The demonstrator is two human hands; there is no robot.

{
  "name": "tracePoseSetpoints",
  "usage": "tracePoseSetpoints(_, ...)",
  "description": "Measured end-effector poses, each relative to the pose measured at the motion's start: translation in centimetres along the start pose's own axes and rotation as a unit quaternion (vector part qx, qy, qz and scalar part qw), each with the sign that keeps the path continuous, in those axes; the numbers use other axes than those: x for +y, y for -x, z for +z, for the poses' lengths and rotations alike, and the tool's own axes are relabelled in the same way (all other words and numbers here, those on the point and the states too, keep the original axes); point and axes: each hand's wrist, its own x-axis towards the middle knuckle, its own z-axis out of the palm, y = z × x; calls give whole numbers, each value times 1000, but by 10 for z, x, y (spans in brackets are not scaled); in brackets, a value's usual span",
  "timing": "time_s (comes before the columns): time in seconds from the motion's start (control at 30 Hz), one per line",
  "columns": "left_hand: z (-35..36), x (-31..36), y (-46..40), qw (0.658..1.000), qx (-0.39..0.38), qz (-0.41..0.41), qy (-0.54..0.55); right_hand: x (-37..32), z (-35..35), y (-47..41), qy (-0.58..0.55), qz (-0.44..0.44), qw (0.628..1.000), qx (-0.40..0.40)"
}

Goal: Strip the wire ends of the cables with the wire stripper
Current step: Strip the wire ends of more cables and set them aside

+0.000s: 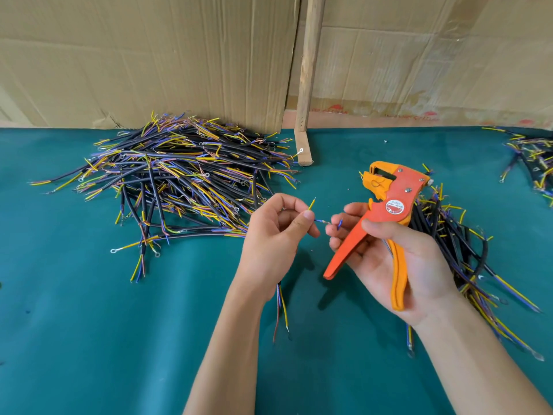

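Three heaps of cut cables lie on the green tabletop (74,310). Largest heap (179,175): left of centre, against the far edge, below the cardboard wall (149,55); black sheaths, with yellow, blue and brown cores fanning out at the ends.

Left hand (273,235): forearm enters from the near edge and rises toward the centre, back of the hand facing the camera. Fingers are curled around one cable (281,298), whose black sheath and loose cores hang out below the wrist. Thumb and forefinger pinch its upper cores — a yellow core (311,203) points upward, and a blue core (324,221) runs sideways to the right hand.

Right hand (398,262): forearm enters from the near right corner, palm turned up. The wire stripper (386,211) lies across the palm, orange head pointing to the far edge, handles spread apart toward the near edge. Thumb presses on the tool body just below the round label; the fingers curl around the left-hand handle, and the fingertips (336,220) touch the end of the blue core.

Second heap (457,244): just behind and right of the right hand. Third heap (532,160): at the far right edge — partly out of frame. A wooden post (308,85) stands at the far edge, between the cardboard panels.
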Motion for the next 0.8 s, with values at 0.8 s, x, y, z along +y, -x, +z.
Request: tracePoseSetpoints(0.8, -9, 9, -3, 983, 52, 13, 176, 9, -8, -8, 88, -4, 991, 104)
